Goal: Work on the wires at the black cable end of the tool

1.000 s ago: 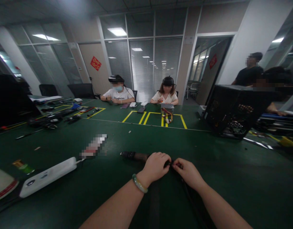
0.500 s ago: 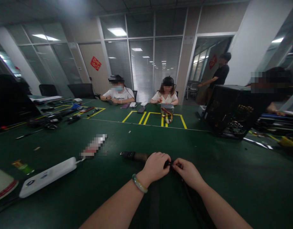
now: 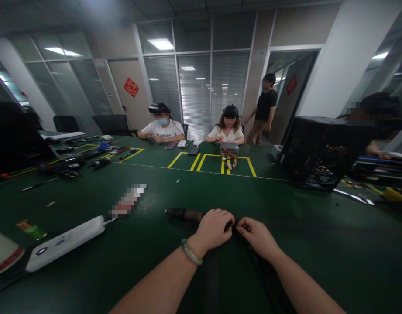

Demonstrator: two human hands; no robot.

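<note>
A dark electric screwdriver (image 3: 189, 215) lies low over the green tabletop, its tip pointing left. My left hand (image 3: 212, 229) is closed around its rear part, which the fingers mostly hide. Close by on the right, the fingers of my right hand (image 3: 258, 237) pinch a black cable (image 3: 258, 266) at the screwdriver's back end. That cable runs down beside my right forearm. Whether its plug sits in the screwdriver cannot be made out between the fingertips. A jade-coloured bangle (image 3: 191, 253) circles my left wrist.
A white power strip (image 3: 68, 244) lies at left by a small green bottle (image 3: 35, 230). Tools and cables (image 3: 70, 161) are scattered behind. A black computer case (image 3: 318, 152) stands at right. Two people sit opposite, near a power supply (image 3: 229, 149); another sits behind the case.
Both hands stay almost in place, with only a slight shift at the fingertips. In the background, the standing person has walked left past the doorway.
</note>
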